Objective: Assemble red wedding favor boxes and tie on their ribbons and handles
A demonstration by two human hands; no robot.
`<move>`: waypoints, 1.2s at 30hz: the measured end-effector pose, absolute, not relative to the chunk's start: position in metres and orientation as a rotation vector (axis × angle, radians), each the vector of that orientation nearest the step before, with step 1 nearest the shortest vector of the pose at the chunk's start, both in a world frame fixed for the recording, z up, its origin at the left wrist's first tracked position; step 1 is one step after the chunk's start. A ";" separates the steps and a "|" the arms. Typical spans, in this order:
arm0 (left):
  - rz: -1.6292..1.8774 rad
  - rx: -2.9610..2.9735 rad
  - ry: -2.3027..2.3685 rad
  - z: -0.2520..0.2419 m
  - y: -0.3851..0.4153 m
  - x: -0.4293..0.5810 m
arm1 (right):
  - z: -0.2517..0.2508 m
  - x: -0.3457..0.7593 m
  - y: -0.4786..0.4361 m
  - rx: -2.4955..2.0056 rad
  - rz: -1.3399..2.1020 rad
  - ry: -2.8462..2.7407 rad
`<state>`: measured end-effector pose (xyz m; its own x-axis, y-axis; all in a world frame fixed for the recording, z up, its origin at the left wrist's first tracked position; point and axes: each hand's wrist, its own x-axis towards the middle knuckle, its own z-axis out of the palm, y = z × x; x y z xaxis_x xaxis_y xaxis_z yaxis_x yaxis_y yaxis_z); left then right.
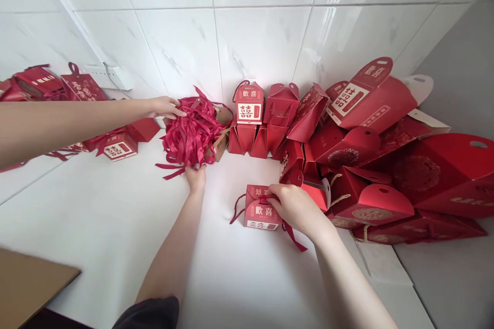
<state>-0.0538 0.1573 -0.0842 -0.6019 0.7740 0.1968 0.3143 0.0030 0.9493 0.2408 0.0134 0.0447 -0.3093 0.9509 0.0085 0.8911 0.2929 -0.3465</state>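
Observation:
My left hand (pixel 196 177) reaches into the near edge of a heap of red ribbons (pixel 191 131), and its fingers close on some strands. My right hand (pixel 295 207) grips the top of a small red gift box (pixel 259 213) with white label panels. That box stands on the white surface, and a red ribbon (pixel 294 239) trails from it. Another person's arm comes in from the left, its hand (pixel 165 108) resting on the far side of the ribbon heap.
Folded red gift boxes (pixel 266 113) line the tiled wall, and larger red boxes (pixel 370 164) are piled at the right. More red boxes (pixel 116 146) lie at the left. A brown cardboard sheet (pixel 27 282) sits at the lower left. A socket strip (pixel 111 76) is on the wall.

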 end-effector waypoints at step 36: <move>1.760 1.363 2.173 -0.008 0.181 -0.086 | 0.043 0.233 0.011 -1.768 0.273 -2.448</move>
<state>-0.0864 0.1806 -0.0081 -0.6156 0.6294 0.4742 0.5947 -0.0238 0.8036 0.2333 0.0111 0.0430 -0.3162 0.9486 -0.0163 0.9289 0.3060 -0.2086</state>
